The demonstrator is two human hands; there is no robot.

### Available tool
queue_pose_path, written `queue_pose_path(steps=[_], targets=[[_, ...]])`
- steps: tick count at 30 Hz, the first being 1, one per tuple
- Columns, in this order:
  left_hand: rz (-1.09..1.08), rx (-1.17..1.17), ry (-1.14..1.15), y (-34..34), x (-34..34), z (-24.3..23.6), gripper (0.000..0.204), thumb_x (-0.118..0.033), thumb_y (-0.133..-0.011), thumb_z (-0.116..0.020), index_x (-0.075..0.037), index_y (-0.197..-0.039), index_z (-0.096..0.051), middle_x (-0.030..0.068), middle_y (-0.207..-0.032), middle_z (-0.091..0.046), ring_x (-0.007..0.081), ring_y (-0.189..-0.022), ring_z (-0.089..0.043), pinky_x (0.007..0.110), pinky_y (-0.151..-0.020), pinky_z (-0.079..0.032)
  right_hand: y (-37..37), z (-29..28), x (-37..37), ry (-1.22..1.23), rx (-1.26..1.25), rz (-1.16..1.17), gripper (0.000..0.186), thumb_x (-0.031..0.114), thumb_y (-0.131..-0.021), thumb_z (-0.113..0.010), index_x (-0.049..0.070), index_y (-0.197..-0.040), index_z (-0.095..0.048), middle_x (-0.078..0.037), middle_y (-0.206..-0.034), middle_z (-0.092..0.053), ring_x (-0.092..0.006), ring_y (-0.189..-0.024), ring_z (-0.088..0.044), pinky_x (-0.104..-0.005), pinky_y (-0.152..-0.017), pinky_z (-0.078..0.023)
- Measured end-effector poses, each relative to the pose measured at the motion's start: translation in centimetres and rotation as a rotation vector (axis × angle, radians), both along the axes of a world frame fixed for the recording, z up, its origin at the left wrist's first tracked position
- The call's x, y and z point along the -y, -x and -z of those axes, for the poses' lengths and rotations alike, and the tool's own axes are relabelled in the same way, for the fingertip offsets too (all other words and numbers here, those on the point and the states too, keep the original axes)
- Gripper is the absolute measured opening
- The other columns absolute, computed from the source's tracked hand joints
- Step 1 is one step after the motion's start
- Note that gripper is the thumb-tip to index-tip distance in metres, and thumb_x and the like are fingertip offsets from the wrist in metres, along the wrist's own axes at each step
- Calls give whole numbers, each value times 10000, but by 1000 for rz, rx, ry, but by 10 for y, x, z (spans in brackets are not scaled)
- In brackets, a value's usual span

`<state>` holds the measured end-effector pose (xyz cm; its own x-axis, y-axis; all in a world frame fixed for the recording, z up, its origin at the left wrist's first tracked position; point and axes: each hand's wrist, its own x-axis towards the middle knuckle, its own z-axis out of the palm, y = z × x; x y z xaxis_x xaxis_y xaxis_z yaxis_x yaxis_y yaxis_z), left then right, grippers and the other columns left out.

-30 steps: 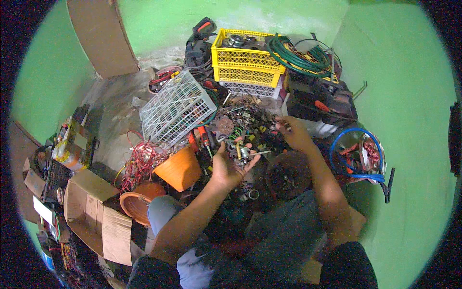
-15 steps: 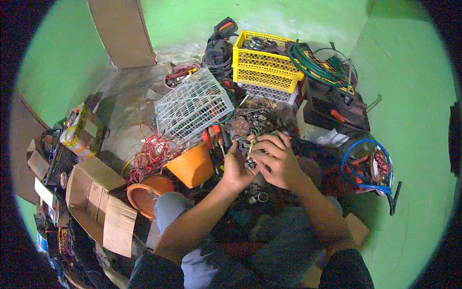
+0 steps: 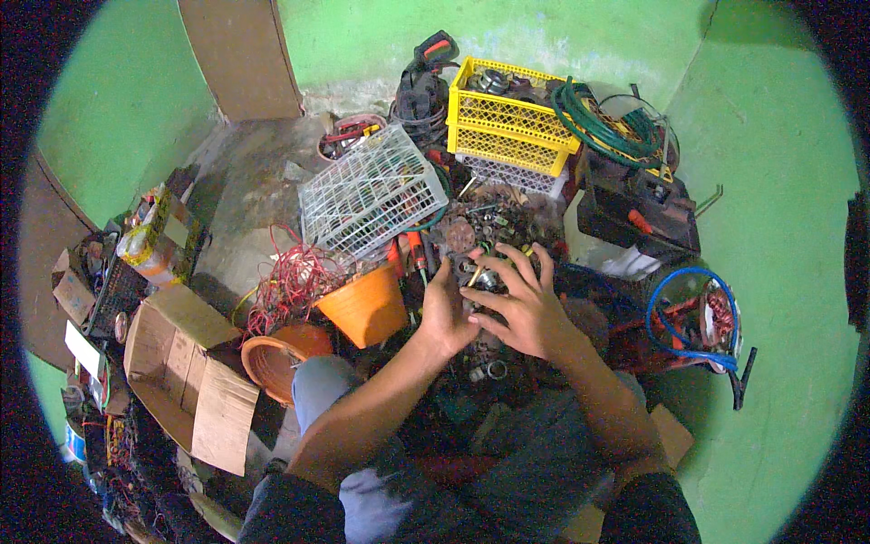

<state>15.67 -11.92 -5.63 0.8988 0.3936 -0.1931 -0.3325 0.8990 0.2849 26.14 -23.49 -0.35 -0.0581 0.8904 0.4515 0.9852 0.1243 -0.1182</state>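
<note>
In the middle, my left hand (image 3: 447,320) has its thumb up and its other fingers mostly hidden, curled round a small metal part with a thin brass-coloured stem (image 3: 472,276). Its exact kind is too small to make out. Just right of it, my right hand (image 3: 526,313) has its fingers spread, fingertips close to the part. Whether they touch it I cannot tell. Beyond both hands lies a heap of greasy metal parts (image 3: 498,216), with a rusty round disc (image 3: 459,238) in it. A screwdriver with an orange handle (image 3: 416,247) stands near my left thumb.
To the left are an orange bucket (image 3: 365,308), tangled red wire (image 3: 285,286), a brown pot (image 3: 272,356) and an open cardboard box (image 3: 181,363). A white crate (image 3: 367,195) lies tilted behind. Yellow crates (image 3: 512,118), a black toolbox (image 3: 625,208) and a blue hose (image 3: 654,308) stand right.
My right hand's fingers have spread and lifted away from the part. The left hand stays nearly in place. The whole view has shifted slightly.
</note>
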Motion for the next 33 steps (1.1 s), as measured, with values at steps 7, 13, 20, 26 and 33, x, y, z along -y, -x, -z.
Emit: queue_pose_path(steps=[7, 13, 20, 26, 33], targets=[[39, 21, 42, 1, -2, 5, 501, -490, -1039, -293, -123, -1314, -494, 82, -1244, -577, 266, -1151, -568, 431, -969, -488, 8, 7, -3, 75, 20, 14, 239, 290, -797, -729, 154, -994, -729, -68, -1340, -499, -284, -1386, -325, -663, -1094, -157], [48, 205, 118, 4, -18, 23, 513, -506, -1042, -244, -131, -1272, -507, 102, -1196, -602, 258, -1039, -605, 446, -883, -525, 18, -3, -9, -143, -121, -21, 318, 242, -785, -750, 100, -1052, -651, -77, -1183, -598, -288, -1253, -485, -556, -1095, -257], [-154, 240, 87, 41, -29, -12, 537, -514, -1036, -258, -93, -1179, -558, 143, -1127, -646, 347, -1061, -615, 524, -983, -493, 36, -26, -8, -134, -396, -255, 232, 61, -801, -718, 53, -1017, -635, -118, -1041, -635, -338, -1032, -622, -446, -901, -511], [-317, 9, 100, 100, -43, -38, 535, -504, -1036, -274, -75, -1178, -561, 166, -1097, -650, 359, -1058, -614, 567, -1028, -460, 57, -29, -13, 66, -589, -387, 175, 74, -858, -684, 51, -1026, -644, -118, -1041, -646, -287, -923, -666, -378, -802, -558], [-503, -6, 61, 168, -55, -32, 497, -463, -1045, -278, -73, -1191, -550, 173, -1139, -629, 379, -1074, -600, 571, -1010, -484, 92, -1, -43, 343, -543, -555, 119, 87, -864, -689, 59, -978, -667, -91, -968, -649, -283, -844, -675, -376, -756, -557]])
